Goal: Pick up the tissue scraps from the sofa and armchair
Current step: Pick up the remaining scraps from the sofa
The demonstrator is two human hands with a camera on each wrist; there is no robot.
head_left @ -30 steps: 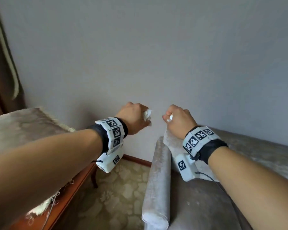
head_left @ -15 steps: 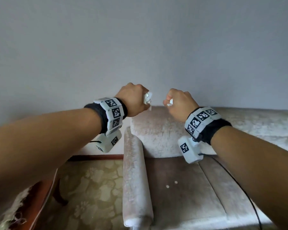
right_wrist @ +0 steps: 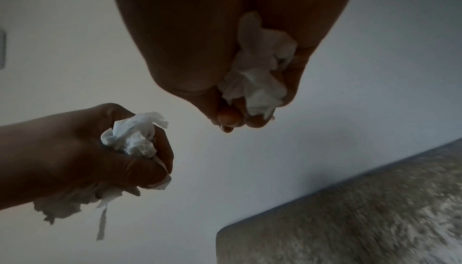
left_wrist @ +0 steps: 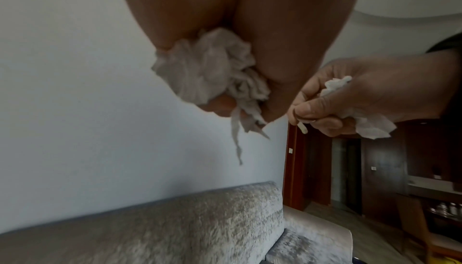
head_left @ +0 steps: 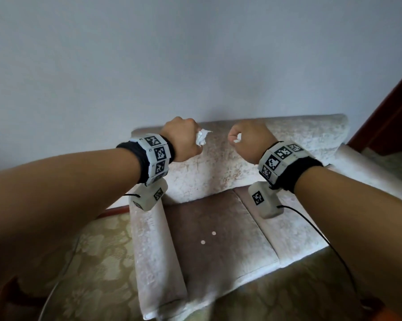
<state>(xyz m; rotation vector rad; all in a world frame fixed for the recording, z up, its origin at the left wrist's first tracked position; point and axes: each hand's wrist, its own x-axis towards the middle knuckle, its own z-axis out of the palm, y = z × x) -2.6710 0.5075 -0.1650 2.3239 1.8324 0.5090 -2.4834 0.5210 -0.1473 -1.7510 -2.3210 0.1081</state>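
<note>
Gripping crumpled tissue wads [left_wrist: 210,67] in left hand [head_left: 183,140] and right hand [head_left: 251,141], fingers curled tight. Hovering over armchair [head_left: 218,172]; two tiny scraps [head_left: 208,237] lying on the seat. Likely weightless, soft, tearing easily, needing fingertip pinching.

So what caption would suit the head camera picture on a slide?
Both fists, left hand and right hand, clutch crumpled tissue above an armchair with two small white scraps on its seat.

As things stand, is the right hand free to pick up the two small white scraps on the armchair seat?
Probably yes: nothing lies over the scraps, but the right hand is fisted around a tissue wad and held above the seat.
</note>
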